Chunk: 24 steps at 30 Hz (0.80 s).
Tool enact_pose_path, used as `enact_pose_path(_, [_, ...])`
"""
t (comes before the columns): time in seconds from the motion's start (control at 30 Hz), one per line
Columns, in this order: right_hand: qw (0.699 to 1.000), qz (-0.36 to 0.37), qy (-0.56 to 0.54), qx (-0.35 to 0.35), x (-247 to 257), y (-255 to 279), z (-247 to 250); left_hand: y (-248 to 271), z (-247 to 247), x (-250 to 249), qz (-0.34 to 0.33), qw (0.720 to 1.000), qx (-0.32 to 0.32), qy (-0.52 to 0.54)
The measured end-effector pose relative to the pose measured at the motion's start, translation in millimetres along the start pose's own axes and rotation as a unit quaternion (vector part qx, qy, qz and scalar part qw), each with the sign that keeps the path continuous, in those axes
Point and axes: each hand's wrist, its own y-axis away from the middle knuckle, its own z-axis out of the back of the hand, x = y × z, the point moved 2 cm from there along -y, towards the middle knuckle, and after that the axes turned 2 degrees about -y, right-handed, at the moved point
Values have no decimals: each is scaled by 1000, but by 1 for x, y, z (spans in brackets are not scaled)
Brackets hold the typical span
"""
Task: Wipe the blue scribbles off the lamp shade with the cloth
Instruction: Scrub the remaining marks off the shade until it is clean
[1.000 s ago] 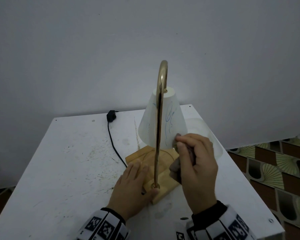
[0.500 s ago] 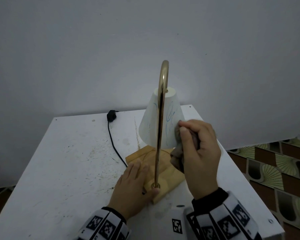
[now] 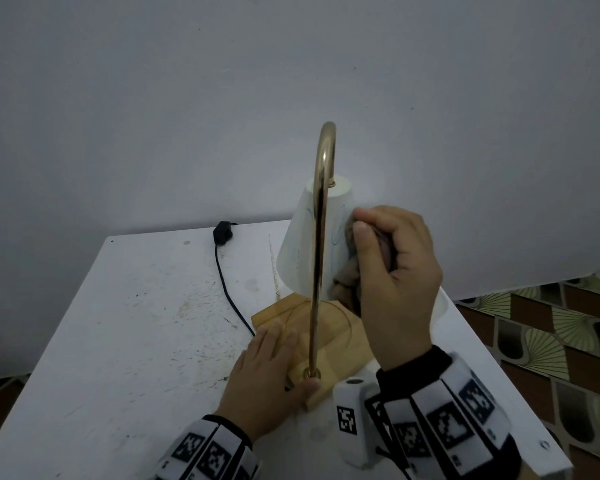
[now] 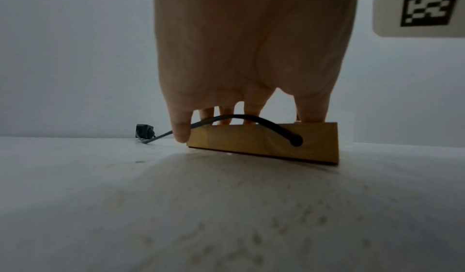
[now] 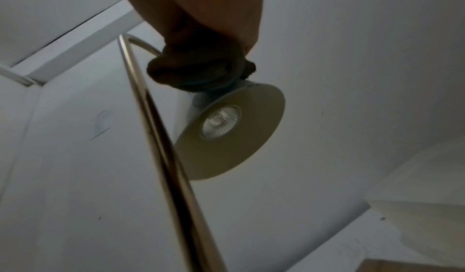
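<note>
A white cone lamp shade [image 3: 300,247] with faint blue scribbles [image 3: 338,233] hangs from a curved brass arm [image 3: 321,237] over a wooden base [image 3: 329,334]. My right hand [image 3: 394,271] grips a dark bunched cloth [image 3: 349,282] and presses it against the shade's right side. From below, the cloth [image 5: 198,71] sits on the shade [image 5: 234,133] above its bulb. My left hand [image 3: 264,372] lies flat on the base's near left corner, fingers straight; the left wrist view shows its fingers [image 4: 181,129] resting on the base [image 4: 261,141].
The lamp stands on a scuffed white table [image 3: 125,341] against a grey wall. A black cord [image 3: 229,292] with an inline switch [image 3: 222,232] runs from the base toward the back. The table's right edge drops to a patterned floor [image 3: 551,341].
My right hand has risen with the cloth from the shade's lower rim to its upper right side. The left hand has stayed on the base.
</note>
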Motion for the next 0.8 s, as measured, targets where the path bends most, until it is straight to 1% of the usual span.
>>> enact_pose_path(0.17, [993, 78, 47, 70, -1, 21, -1, -1, -1, 2, -3, 1000, 13, 6])
enact_pose_path(0.2, [993, 80, 47, 73, -4, 23, 2, -1, -1, 2, -5, 1000, 14, 7])
enact_pose_path(0.23, [995, 69, 41, 66, -7, 21, 5, -1, -1, 3, -5, 1000, 14, 8])
enact_pose_path(0.33, [1000, 12, 10, 18, -9, 3, 8, -1, -1, 3, -2, 1000, 11, 8])
enact_pose_path(0.4, [1000, -2, -9, 5, -6, -9, 4, -1, -1, 3, -2, 1000, 9, 4])
enact_pose_path(0.5, [999, 32, 1, 27, 1, -10, -2, -2, -2, 4, -3, 1000, 8, 2])
enact_pose_path(0.57, [996, 68, 19, 58, -1, -2, 1, -3, -3, 5, -4, 1000, 8, 4])
enact_pose_path(0.63, [992, 88, 36, 85, -5, 3, 7, -3, -3, 5, -8, 1000, 11, 5])
enact_pose_path(0.7, [994, 70, 32, 80, -10, -1, 12, -3, -2, 4, -6, 1000, 11, 5])
enact_pose_path(0.8, [999, 16, -3, 47, -8, -14, 10, -2, -1, 4, -1, 1000, 8, 7])
